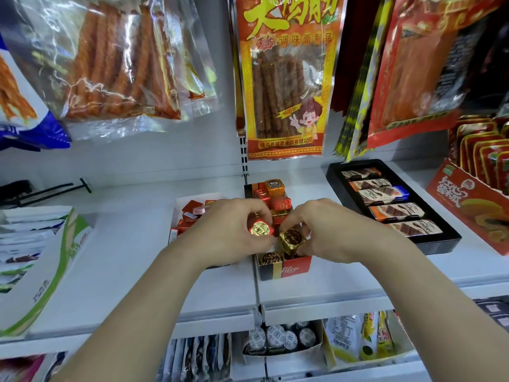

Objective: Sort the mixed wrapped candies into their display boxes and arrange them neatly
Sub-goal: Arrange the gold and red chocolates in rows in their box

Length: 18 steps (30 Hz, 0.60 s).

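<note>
My left hand [228, 230] grips a red wrapped candy with a gold round label [259, 230] over the near end of a black, red and gold display box [286, 269]. My right hand [327, 230] pinches a gold-brown wrapped candy [290, 239] just beside it. More brown candies [271, 257] lie in the box's front, red and orange ones [275, 193] at its back. A white box with red-orange wrapped candies [192, 213] stands to the left, partly hidden by my left hand.
A black tray of chocolate bars [391, 202] lies to the right, then a red carton [468, 205]. Snack bags hang overhead [283, 78]. A white-green carton [41, 257] stands at the left. Packaged goods fill the lower shelf [281, 340].
</note>
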{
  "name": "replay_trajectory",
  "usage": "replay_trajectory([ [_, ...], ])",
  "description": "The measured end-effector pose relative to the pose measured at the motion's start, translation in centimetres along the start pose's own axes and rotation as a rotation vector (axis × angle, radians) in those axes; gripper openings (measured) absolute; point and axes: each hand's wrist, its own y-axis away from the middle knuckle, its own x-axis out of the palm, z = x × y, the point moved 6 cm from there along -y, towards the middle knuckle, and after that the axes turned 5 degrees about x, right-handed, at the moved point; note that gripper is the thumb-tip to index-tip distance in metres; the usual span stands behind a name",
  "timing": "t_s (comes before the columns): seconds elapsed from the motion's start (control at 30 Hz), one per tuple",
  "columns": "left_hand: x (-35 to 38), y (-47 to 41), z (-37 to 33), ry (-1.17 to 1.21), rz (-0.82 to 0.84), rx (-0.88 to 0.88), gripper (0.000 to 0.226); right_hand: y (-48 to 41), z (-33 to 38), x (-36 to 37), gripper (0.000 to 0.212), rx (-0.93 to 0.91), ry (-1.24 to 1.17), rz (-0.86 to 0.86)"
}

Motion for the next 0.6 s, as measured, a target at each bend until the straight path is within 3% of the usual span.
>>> replay_trajectory([
  [0.23, 0.3, -0.5, -0.5, -0.011, -0.003, 0.044, 0.007, -0.2, 0.1, -0.2, 0.043, 0.029, -0.081, -0.009],
  [0.6, 1.9, -1.2, -0.4, -0.264, 0.162, 0.056, 0.023, -0.1, 0.6, 0.1, 0.035, 0.041, -0.065, -0.025],
])
